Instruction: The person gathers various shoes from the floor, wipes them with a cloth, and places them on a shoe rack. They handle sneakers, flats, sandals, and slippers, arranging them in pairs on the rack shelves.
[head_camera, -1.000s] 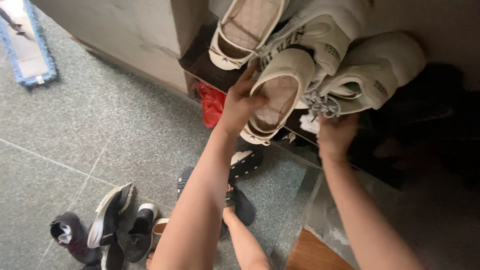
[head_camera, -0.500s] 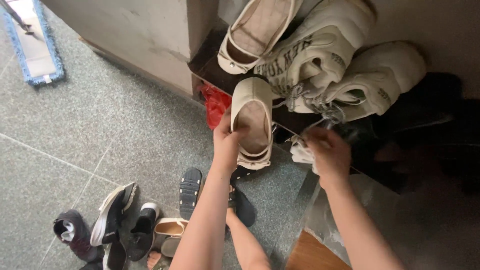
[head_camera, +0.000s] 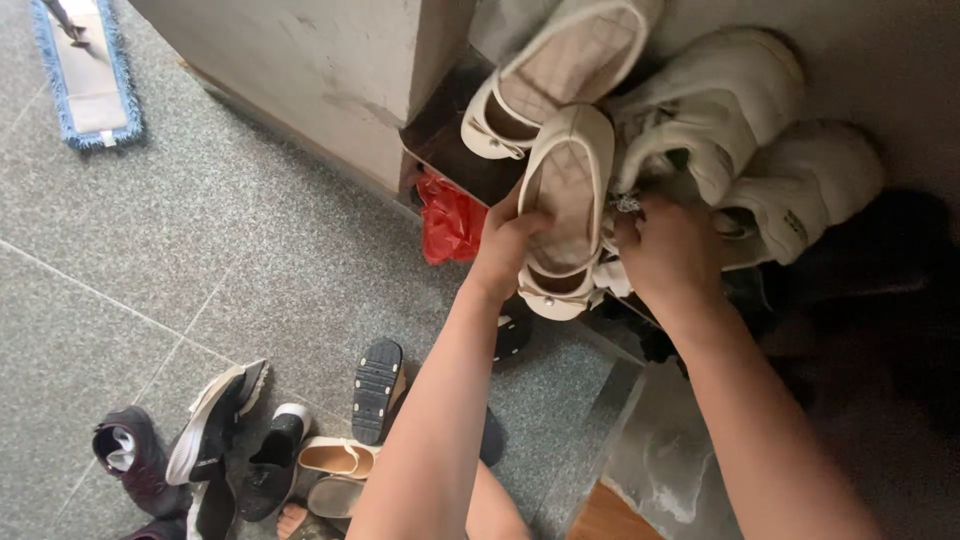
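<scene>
Cream flat shoe (head_camera: 563, 205) gripped by left hand (head_camera: 510, 240), thumb inside the insole, toe pointing up at shelf edge beside its matching flat (head_camera: 560, 75). Right hand (head_camera: 668, 250) closed on laces of white sneaker (head_camera: 720, 105); second sneaker (head_camera: 810, 185) beside it. Red plastic bag (head_camera: 450, 215) crumpled on the lower shelf. Blue-edged mop (head_camera: 85, 75) top left.

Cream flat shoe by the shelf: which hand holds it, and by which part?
The left hand grips the cream flat shoe by its side edge, thumb inside on the insole.
</scene>
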